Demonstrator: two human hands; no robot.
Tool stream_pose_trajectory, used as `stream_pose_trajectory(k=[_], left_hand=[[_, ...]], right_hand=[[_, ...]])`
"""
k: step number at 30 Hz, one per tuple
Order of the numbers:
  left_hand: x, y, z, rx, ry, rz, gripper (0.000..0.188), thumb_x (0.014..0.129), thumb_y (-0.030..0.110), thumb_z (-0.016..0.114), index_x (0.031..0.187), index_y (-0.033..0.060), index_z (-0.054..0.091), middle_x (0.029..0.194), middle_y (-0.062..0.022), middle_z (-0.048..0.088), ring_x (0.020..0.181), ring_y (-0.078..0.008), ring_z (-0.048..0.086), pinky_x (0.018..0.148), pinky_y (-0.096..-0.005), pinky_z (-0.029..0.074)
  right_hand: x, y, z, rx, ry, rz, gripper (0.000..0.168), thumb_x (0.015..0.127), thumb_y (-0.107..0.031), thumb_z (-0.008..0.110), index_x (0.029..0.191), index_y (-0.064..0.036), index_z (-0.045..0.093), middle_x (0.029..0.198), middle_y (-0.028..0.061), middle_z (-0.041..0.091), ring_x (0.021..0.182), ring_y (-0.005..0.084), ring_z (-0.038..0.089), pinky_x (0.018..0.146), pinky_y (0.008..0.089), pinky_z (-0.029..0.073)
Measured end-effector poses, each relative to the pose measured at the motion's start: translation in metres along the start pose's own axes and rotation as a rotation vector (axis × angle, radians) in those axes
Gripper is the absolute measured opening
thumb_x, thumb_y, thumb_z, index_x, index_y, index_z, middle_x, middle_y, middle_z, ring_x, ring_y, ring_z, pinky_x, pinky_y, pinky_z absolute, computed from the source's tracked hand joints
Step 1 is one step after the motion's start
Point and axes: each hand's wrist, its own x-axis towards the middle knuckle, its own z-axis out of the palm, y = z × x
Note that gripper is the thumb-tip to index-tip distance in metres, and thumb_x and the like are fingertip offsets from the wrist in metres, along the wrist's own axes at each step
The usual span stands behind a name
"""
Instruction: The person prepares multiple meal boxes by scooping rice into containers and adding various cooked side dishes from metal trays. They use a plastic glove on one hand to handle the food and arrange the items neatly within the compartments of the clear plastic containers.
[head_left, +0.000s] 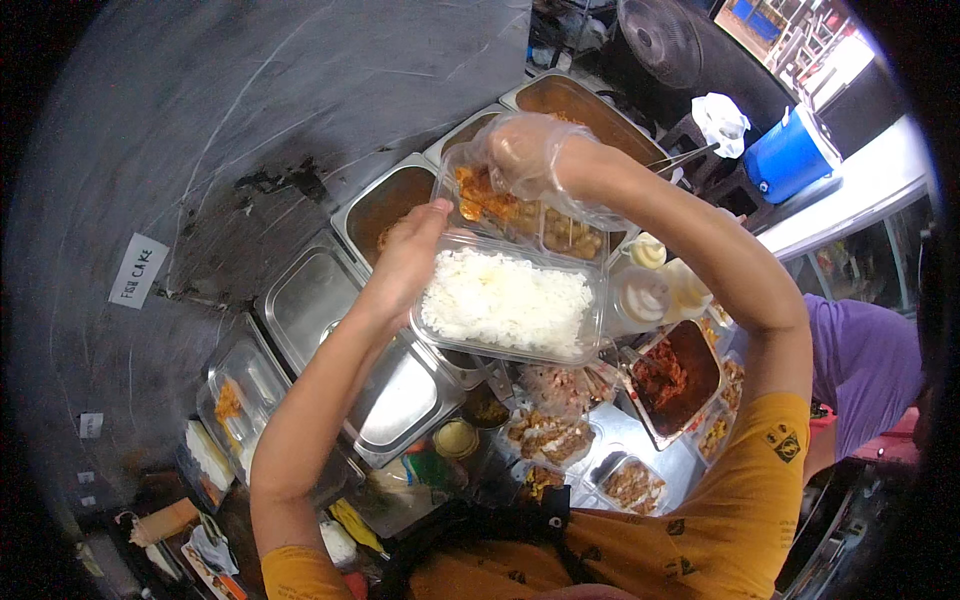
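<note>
My bare left hand (415, 259) grips the left edge of a clear plastic food container (517, 356). Its near half holds white rice (506, 304); the raised far half has compartments with orange-red food (476, 195) and pale brown pieces (574, 234). Over the far half is my right hand (525, 154), in a clear plastic glove, its fingers bent down at the orange-red food. Whether it holds any of that food cannot be told, as the fingertips are hidden. Behind the container stand steel food pans (347, 214), partly covered by my hands and the container.
Steel lids (307, 289) lie at the left. Sauce bottles (643, 295) and a pan of red food (664, 375) stand at the right. Packed food boxes (634, 484) sit nearer my body. A blue drink cooler (793, 154) is at the back right. Beside me is a person in purple (862, 367).
</note>
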Motion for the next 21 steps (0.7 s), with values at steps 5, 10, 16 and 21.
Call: stream_pose_trajectory(k=[5,10,16,21], left_hand=[[0.001,0.008,0.005,-0.025,0.045,-0.017,0.045,0.094,0.037,0.039,0.12,0.0001,0.042,0.096,-0.0148,0.061,0.084,-0.0192,0.06,0.073,-0.0298,0.05],[-0.005,0.025,-0.001,0.101,0.085,0.039,0.046,0.094,0.036,0.038,0.123,0.0002,0.041,0.099,-0.0154,0.061,0.083,-0.0187,0.06,0.072,-0.0296,0.05],[-0.021,0.03,-0.031,0.113,0.147,0.052,0.048,0.094,0.037,0.035,0.125,0.0006,0.04,0.097,-0.0144,0.06,0.081,-0.0171,0.06,0.066,-0.0282,0.052],[-0.037,0.037,-0.037,0.034,0.198,-0.004,0.045,0.095,0.034,0.035,0.123,0.0,0.041,0.095,-0.0151,0.06,0.083,-0.0174,0.06,0.071,-0.0281,0.05]], right_hand=[[0.005,0.042,-0.027,0.513,-0.062,0.026,0.026,0.071,-0.007,0.059,0.093,0.006,0.062,0.071,0.0133,0.064,0.062,0.0184,0.062,0.053,0.029,0.051],[0.026,0.176,-0.03,0.311,-0.21,0.382,0.015,0.071,-0.015,0.062,0.066,-0.001,0.061,0.059,0.0096,0.059,0.048,0.0169,0.056,0.043,0.0304,0.046],[0.012,0.255,0.082,0.214,-0.243,0.521,0.013,0.067,-0.02,0.068,0.072,-0.009,0.065,0.082,0.0069,0.062,0.071,0.0151,0.06,0.057,0.032,0.049],[0.026,0.267,0.145,-0.553,-0.563,0.389,0.026,0.066,-0.012,0.068,0.092,-0.009,0.066,0.105,0.0038,0.062,0.091,0.0159,0.06,0.072,0.0294,0.05]])
